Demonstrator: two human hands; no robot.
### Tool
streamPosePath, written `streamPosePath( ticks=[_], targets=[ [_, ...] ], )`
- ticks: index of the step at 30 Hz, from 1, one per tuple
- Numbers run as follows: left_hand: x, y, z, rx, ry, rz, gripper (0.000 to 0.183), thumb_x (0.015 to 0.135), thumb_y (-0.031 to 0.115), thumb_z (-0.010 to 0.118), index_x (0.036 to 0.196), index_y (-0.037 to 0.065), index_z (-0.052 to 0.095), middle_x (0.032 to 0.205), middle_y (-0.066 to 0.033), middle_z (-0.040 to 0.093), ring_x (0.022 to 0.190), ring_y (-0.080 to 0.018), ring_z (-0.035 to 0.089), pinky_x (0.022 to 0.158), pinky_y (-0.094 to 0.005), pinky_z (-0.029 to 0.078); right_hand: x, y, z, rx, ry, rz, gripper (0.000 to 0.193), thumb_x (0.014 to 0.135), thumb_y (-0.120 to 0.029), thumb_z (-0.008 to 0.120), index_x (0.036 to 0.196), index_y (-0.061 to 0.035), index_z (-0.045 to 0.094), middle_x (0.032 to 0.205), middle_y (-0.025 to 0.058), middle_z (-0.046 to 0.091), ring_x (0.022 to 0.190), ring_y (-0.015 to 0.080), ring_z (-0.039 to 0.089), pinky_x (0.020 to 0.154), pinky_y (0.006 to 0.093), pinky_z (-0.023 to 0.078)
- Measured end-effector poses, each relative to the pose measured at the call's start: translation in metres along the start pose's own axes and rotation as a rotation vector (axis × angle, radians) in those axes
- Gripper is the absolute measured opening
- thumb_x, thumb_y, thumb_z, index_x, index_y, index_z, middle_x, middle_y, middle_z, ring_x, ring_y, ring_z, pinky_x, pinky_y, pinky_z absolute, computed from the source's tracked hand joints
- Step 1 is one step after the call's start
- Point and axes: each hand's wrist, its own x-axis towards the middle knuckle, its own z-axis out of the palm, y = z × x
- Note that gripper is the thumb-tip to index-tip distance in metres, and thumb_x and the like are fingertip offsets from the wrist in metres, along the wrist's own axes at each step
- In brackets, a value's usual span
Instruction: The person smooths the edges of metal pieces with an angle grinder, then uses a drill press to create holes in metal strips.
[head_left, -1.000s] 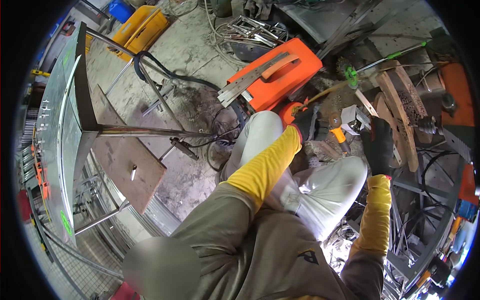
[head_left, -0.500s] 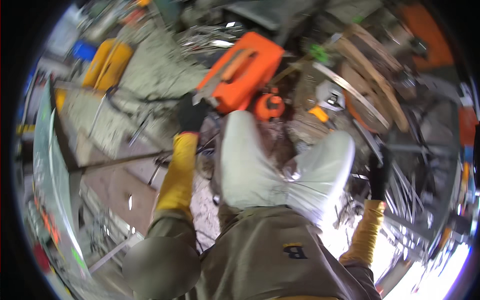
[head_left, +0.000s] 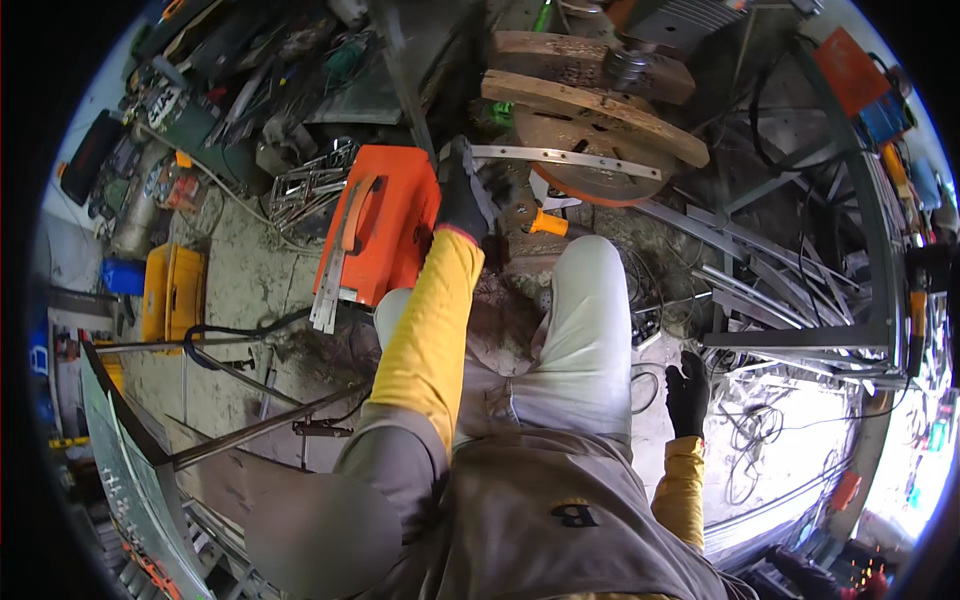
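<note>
My left hand [head_left: 464, 190], in a dark glove, is stretched forward beside the orange box-shaped machine [head_left: 398, 225] with a top handle. It is at the left end of a flat metal strip with holes [head_left: 575, 159]; blur hides whether its fingers close on it. The strip lies across a round, rusty disc [head_left: 590, 185] below wooden planks [head_left: 590, 105]. A yellow-and-dark power tool [head_left: 548, 223] lies between that hand and my right knee. My right hand [head_left: 687, 397], also gloved, hangs over the floor at the right, fingers apart and holding nothing.
A dark metal frame [head_left: 800, 338] with long metal bars [head_left: 750, 290] stands at the right. Cables [head_left: 755, 425] coil on the floor. At the left are a yellow case [head_left: 172, 290] and a green panel [head_left: 120, 450]. Metal scraps [head_left: 310, 190] lie beside the orange machine.
My view has turned. My left hand has moved from the orange machine's near edge, forward and right to the strip's end. My right hand has come away from the metal bars.
</note>
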Motion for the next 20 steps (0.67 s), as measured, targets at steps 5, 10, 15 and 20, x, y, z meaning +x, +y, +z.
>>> streamPosePath(
  ticks=[5, 10, 15, 20],
  targets=[
    [-0.007, 0.011, 0.021, 0.193, -0.126, 0.348, 0.046, 0.106, 0.051, 0.060, 0.121, 0.008, 0.066, 0.100, -0.0113, 0.073, 0.086, -0.0298, 0.074, 0.070, -0.0462, 0.063, -0.002, 0.009, -0.011, 0.008, 0.046, 0.061, 0.039, 0.098, -0.014, 0.072, 0.134, -0.0018, 0.063, 0.124, 0.0189, 0.069, 0.110, 0.0273, 0.069, 0.096, 0.0384, 0.055],
    [-0.125, 0.002, 0.080, 0.295, -0.163, 0.590, 0.047, 0.107, 0.049, 0.056, 0.122, 0.005, 0.066, 0.093, -0.0113, 0.075, 0.079, -0.0254, 0.076, 0.064, -0.0389, 0.063, 0.031, -0.090, -0.025, 0.694, 0.148, -0.093, 0.037, 0.111, -0.021, 0.056, 0.143, -0.0035, 0.059, 0.122, 0.0029, 0.067, 0.114, 0.0177, 0.064, 0.097, 0.0380, 0.055],
    [-0.205, -0.013, 0.093, 0.405, -0.194, 0.676, 0.054, 0.110, 0.051, 0.050, 0.123, 0.002, 0.065, 0.095, -0.0137, 0.074, 0.077, -0.0241, 0.074, 0.067, -0.0372, 0.060, 0.070, -0.205, -0.024, 1.374, -0.128, 0.183, 0.032, 0.112, -0.028, 0.053, 0.134, -0.0071, 0.061, 0.098, 0.0029, 0.063, 0.086, 0.0157, 0.062, 0.081, 0.0347, 0.055],
    [-0.249, -0.010, 0.082, 0.667, -0.040, 0.754, 0.063, 0.112, 0.057, 0.043, 0.134, 0.003, 0.064, 0.095, -0.0155, 0.077, 0.075, -0.0226, 0.074, 0.073, -0.0379, 0.061, 0.095, -0.219, -0.019, 1.351, -0.412, 0.021, 0.020, 0.111, -0.021, 0.052, 0.101, -0.0058, 0.059, 0.083, 0.0025, 0.057, 0.068, 0.0171, 0.057, 0.068, 0.0384, 0.054]
  ],
)
